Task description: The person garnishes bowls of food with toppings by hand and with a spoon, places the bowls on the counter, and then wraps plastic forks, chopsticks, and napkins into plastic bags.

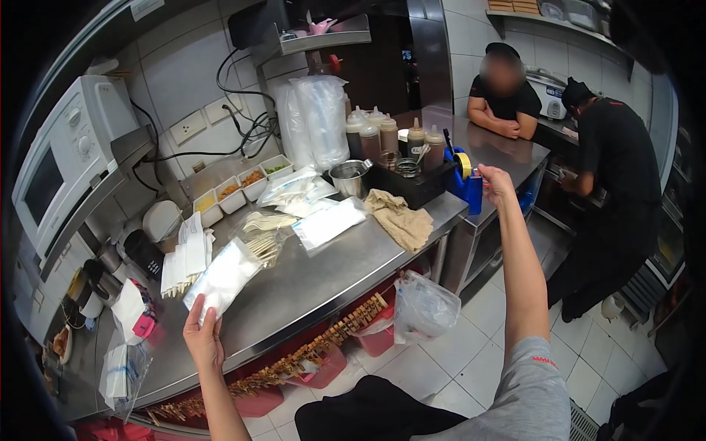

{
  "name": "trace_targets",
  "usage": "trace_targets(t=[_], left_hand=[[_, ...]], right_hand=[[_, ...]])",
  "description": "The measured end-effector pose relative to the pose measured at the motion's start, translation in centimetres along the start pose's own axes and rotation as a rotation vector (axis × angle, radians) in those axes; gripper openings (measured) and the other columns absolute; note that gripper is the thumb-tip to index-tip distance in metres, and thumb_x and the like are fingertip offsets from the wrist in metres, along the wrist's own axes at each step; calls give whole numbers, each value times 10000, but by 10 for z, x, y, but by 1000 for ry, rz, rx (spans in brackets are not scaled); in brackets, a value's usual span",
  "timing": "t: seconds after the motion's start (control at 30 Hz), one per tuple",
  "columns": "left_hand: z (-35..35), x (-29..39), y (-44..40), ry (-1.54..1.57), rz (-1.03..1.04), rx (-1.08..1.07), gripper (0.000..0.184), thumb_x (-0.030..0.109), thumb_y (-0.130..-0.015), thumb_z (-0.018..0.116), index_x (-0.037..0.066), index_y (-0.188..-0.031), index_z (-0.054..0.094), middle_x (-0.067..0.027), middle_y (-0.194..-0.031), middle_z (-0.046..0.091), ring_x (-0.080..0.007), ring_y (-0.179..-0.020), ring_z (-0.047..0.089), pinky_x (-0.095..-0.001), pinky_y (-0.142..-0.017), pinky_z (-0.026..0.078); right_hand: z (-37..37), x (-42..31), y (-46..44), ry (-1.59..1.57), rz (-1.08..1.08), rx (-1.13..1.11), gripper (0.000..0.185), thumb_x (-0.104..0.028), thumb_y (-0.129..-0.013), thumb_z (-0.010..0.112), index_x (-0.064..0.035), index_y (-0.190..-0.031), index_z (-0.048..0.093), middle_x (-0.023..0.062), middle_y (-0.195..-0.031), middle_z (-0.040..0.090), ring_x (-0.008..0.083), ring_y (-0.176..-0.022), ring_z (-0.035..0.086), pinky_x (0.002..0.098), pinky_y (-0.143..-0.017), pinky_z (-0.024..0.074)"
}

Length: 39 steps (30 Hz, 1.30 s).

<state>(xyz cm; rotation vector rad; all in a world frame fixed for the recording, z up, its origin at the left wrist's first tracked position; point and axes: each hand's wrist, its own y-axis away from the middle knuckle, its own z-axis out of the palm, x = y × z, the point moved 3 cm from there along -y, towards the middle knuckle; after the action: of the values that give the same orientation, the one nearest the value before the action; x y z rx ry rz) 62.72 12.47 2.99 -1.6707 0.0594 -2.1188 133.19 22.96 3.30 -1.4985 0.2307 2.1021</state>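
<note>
My left hand (204, 334) grips the lower end of a flat white packet in clear plastic (229, 278), thumb on top, holding it tilted over the steel counter. My right hand (496, 185) reaches far out to a blue tape dispenser (465, 192) at the counter's right end. Its fingers are pinched at the dispenser's front edge, on the end of the tape; the strip itself barely shows. A yellowish tape roll (462, 163) sits in the dispenser. Beside the held packet lie a clear bag of wooden cutlery (263, 241) and another white packet (329, 223).
White paper sleeves with cutlery (187, 253) lie left on the counter (294, 290). A tan cloth (399, 219), steel pot (350, 178) and sauce bottles (388, 134) stand behind. A person (504, 95) leans on the far counter; another (618, 169) bends at the right.
</note>
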Motion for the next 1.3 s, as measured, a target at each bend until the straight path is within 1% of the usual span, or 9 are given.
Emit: trace_targets(t=[0.17, 0.2, 0.27, 0.53, 0.57, 0.67, 0.8, 1.07, 1.3], left_hand=[[0, 0, 1, -100, 14, -7, 467, 33, -843, 628, 8, -1286, 483, -88, -1184, 562, -122, -959, 588, -201, -739, 486], [-1, -1, -1, -98, 21, -22, 468, 32, -846, 624, 4, -1290, 477, -93, -1186, 562, -126, -965, 589, -204, -746, 489], [-6, -6, -4, -70, 35, -52, 464, 32, -850, 618, -3, -1289, 473, -101, -1190, 562, -134, -975, 590, -210, -757, 492], [-1, -3, -2, -56, 64, -18, 476, 13, -855, 596, -24, -1305, 446, -120, -1219, 546, -165, -1014, 581, -246, -805, 488], [1, 0, 1, -68, 54, 12, 468, 18, -853, 600, -30, -1295, 455, -117, -1220, 545, -181, -1021, 577, -267, -816, 487], [0, 1, 3, -154, 192, 38, 426, 56, -824, 661, -32, -1224, 540, -107, -1184, 563, -157, -982, 567, -263, -792, 491], [11, 14, 29, -185, 442, 62, 366, 42, -808, 689, -26, -1156, 600, -97, -1109, 618, -131, -1011, 554, -261, -876, 438], [19, 62, 90, -339, 618, 105, 335, 16, -810, 679, -7, -1139, 619, -73, -1041, 639, -113, -980, 553, -234, -867, 407], [3, 80, 113, -580, 735, 274, 304, 40, -814, 675, 21, -1115, 640, -67, -961, 663, -55, -716, 521, -187, -576, 384]], right_hand=[[-11, 26, 22, 58, 147, 173, 406, -339, -639, 824, -112, -937, 668, 32, -1091, 609, 202, -1125, 451, 552, -888, 277], [0, 16, 40, 59, 102, 215, 360, -278, -663, 820, -50, -900, 674, 63, -993, 644, 192, -1007, 549, 481, -849, 377], [17, 0, 61, 77, 13, 272, 213, -135, -740, 765, 41, -769, 648, 89, -738, 659, 166, -588, 611, 299, -543, 488], [-15, -5, 36, 1030, -338, 183, 319, -317, -691, 770, -18, -745, 673, 110, -661, 662, 196, -524, 612, 363, -560, 499], [-28, 4, 27, 1318, -207, 171, 303, -316, -709, 755, -26, -760, 685, 108, -664, 662, 185, -544, 618, 364, -557, 491], [-12, 11, 77, 600, -132, 6, 206, -236, -841, 658, -38, -788, 639, 45, -687, 631, 99, -592, 598, 218, -504, 468], [105, 11, 195, 1, -57, -394, 125, -134, -887, 599, -11, -878, 621, 59, -726, 619, 101, -611, 598, 223, -557, 498], [325, 37, 382, -154, 102, -1089, 224, -32, -878, 581, 27, -1093, 556, 93, -778, 620, 105, -590, 589, 209, -554, 481], [390, 42, 431, -369, 17, -999, 373, -42, -880, 591, -17, -1178, 369, 89, -760, 598, 83, -551, 538, 192, -516, 436]])
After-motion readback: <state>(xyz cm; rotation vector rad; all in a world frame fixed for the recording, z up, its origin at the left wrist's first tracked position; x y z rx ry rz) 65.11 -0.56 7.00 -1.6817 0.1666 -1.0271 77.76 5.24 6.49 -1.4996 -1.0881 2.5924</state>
